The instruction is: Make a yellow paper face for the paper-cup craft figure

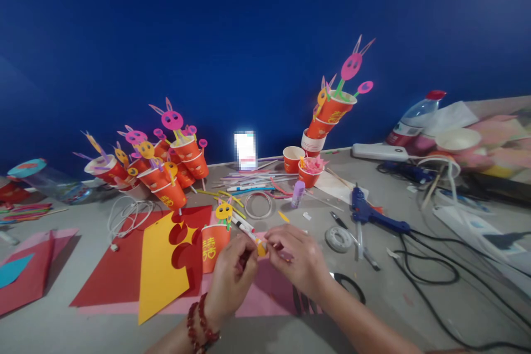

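My left hand point(234, 271), with red bead bracelets at the wrist, has its fingers curled into a pinch; what they hold is hidden. Across from it my right hand point(296, 259) pinches the edge of a small yellow paper piece point(261, 248) between the two hands. Just left of my left hand lies an orange-red paper cup point(213, 240) with gold characters and a yellow paper face point(224, 211) at its top. Pink paper point(265, 293) lies under both hands, and markers point(243, 225) sit just beyond them.
Yellow paper point(161, 276) with round cut-outs lies on red paper point(112, 271) at left. Decorated cup stacks point(166, 188) stand behind. Right of my hands are a tape roll point(339, 239), scissors point(350, 286), a purple glue stick point(297, 194) and a corded blue glue gun point(369, 213).
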### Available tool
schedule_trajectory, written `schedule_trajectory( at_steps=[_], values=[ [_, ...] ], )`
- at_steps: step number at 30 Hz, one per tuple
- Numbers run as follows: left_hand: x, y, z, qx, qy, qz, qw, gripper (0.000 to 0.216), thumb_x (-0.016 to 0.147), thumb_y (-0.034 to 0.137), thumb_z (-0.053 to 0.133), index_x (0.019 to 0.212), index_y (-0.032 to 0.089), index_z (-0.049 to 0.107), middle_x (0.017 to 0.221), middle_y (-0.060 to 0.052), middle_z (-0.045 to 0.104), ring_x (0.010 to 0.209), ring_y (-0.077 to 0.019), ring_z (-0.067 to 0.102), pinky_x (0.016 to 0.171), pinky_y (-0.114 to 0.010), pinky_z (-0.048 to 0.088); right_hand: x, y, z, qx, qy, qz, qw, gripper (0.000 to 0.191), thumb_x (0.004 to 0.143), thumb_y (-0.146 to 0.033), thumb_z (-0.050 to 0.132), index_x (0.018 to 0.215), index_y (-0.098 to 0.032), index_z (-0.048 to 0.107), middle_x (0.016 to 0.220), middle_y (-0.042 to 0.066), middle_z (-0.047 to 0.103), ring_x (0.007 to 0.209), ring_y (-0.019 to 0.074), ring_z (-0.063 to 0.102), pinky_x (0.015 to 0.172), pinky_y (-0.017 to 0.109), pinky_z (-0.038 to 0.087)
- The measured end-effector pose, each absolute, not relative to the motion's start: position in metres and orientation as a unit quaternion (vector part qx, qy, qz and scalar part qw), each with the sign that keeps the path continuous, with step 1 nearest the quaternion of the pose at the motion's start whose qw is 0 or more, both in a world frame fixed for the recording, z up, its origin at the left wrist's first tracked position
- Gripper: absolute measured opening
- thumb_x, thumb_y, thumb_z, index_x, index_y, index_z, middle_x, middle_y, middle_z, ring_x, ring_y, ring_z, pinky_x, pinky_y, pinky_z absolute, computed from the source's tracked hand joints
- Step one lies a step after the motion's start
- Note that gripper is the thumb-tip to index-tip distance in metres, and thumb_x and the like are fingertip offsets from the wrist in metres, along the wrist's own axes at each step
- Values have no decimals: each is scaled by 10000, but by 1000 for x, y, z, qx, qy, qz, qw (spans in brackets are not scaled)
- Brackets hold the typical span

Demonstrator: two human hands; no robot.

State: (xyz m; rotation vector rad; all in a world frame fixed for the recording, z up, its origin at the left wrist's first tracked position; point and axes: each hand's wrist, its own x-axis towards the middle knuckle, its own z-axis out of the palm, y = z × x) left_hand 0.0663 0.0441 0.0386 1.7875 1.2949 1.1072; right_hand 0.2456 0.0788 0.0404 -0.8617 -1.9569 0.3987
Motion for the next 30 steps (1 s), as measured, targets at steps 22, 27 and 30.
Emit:
schedule_trajectory(
  at_steps=[22,27,30],
  values=[
    [67,51,40,282,440,441,730,391,709,452,776,762,193,488,601,58,528,407,-36,364,348,-140,166,250,81,48,-296,-812,238,444,103,900,-163,547,873,-221,627,855,52,682,805,194,627,741,316,499],
    [69,47,39,376,446,482,654,353,808,490,704,833,202,502,608,76,494,407,-37,336,368,-145,225,248,86,44,-358,-643,539,410,238,858,-387,659,756,-187,580,650,-26,549,549,114,501,506,227,428],
    [69,46,39,412,447,480,633,363,809,494,714,835,201,502,591,88,465,400,-31,308,375,-145,225,247,86,44,-365,-586,612,386,341,797,-484,716,738,-184,562,634,-45,506,528,92,446,480,202,393]
  ],
)
